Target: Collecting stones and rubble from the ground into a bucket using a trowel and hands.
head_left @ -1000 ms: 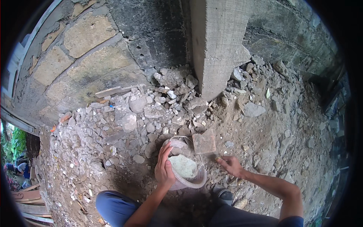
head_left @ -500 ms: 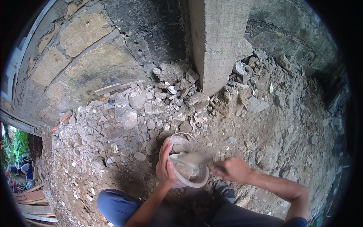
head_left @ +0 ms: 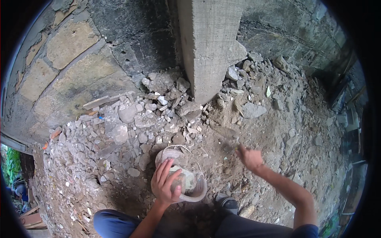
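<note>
A small grey, dust-covered bucket [head_left: 197, 195] with a thin handle sits on the rubble between my legs. Pale chunks of stone or rubble [head_left: 189, 179] show in its mouth. My left hand [head_left: 166, 183] lies across the bucket's left side and mouth, fingers stretched and apart, touching what is inside. Off to the bucket's right, my right hand [head_left: 251, 158] is closed round the handle of a trowel. The trowel's blade [head_left: 223, 131], smeared by motion, points up and left, low over the dirt.
Broken stones and loose debris [head_left: 131, 119] pile against a block wall [head_left: 75, 75]. A concrete pillar [head_left: 212, 47] rises ahead. My shoe [head_left: 228, 203] stands right of the bucket. Boards [head_left: 33, 218] lie at the lower left, near another person [head_left: 22, 192] in the distance.
My right hand has moved the trowel out of the bucket, up and to the right. My left hand has shifted from the bucket's side onto its mouth. The view has shifted right.
</note>
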Available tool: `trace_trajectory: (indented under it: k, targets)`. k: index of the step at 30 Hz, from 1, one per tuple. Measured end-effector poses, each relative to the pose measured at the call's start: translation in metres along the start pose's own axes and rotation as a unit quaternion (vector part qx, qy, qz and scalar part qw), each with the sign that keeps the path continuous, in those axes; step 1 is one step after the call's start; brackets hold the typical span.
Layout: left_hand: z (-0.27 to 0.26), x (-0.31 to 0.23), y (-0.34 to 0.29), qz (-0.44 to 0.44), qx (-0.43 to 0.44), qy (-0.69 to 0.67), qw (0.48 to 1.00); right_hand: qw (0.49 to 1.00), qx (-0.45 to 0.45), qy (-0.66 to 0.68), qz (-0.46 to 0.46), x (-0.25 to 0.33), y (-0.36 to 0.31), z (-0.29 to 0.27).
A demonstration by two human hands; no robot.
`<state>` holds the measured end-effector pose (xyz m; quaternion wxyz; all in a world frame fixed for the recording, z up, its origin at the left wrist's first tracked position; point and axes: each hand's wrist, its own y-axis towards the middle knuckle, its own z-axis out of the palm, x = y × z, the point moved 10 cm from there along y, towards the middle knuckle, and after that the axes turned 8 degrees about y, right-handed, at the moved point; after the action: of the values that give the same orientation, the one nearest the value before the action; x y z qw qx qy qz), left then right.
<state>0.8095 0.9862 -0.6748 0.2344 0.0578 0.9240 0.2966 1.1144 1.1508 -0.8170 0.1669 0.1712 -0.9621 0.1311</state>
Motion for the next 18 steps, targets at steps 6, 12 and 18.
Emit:
trace_trajectory:
  k: [6,12,18]
  targets:
    - [0.005,0.009,-0.004,-0.013,0.008,-0.016,1.0,0.992,-0.058,0.113,-0.025,0.041,-0.038,0.02]
    - [0.007,0.008,-0.004,-0.025,0.003,-0.034,0.999,0.982,0.072,0.028,-0.172,0.081,-0.059,0.018]
    - [0.009,0.01,-0.001,-0.027,0.016,-0.031,0.999,0.996,-0.063,-0.039,-0.047,0.01,0.035,-0.037]
